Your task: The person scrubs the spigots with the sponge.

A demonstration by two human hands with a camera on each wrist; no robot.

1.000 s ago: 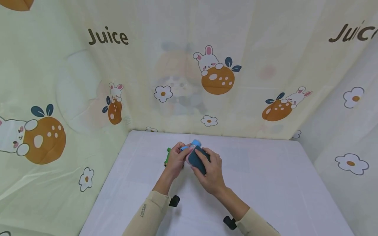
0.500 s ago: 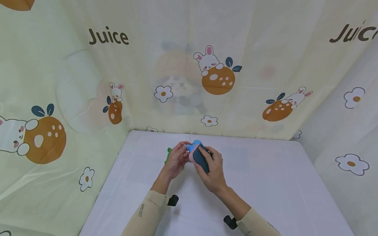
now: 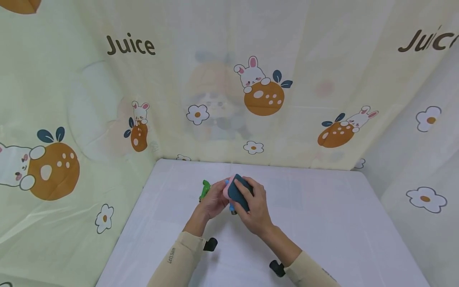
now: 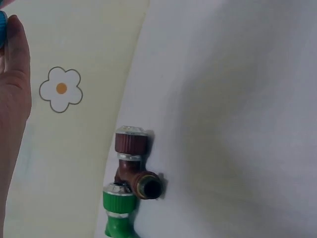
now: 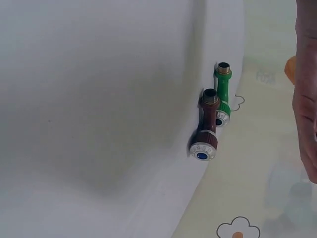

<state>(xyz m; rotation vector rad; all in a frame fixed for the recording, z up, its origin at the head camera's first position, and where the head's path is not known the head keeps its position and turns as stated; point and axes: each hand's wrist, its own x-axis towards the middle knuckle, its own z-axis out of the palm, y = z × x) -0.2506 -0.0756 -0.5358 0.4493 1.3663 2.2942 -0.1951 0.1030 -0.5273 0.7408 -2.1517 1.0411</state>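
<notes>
My left hand (image 3: 214,200) holds a blue tap-like pipe fitting (image 3: 232,208), mostly hidden behind a sponge; its dark end shows below. A bit of blue fitting (image 4: 2,29) also appears at the left wrist view's edge. The sponge (image 3: 234,194), dark teal on one face and pink beneath, is gripped by my right hand (image 3: 257,209) and lies against the fitting. Both hands are together above the table. Behind my left hand is a green pipe fitting (image 3: 205,189), and a brown pipe fitting (image 5: 209,116) lies beside it in the right wrist view.
A white cloth covers the table (image 3: 322,223). Its far edge meets a printed curtain (image 3: 305,135) with rabbits, oranges and flowers, which also hangs at both sides. Black wrist mounts (image 3: 210,244) stick out from the sleeves.
The blue fitting has been turned in my left hand: its ends showed above the sponge, and now one points down below it. More of the green fitting is visible.
</notes>
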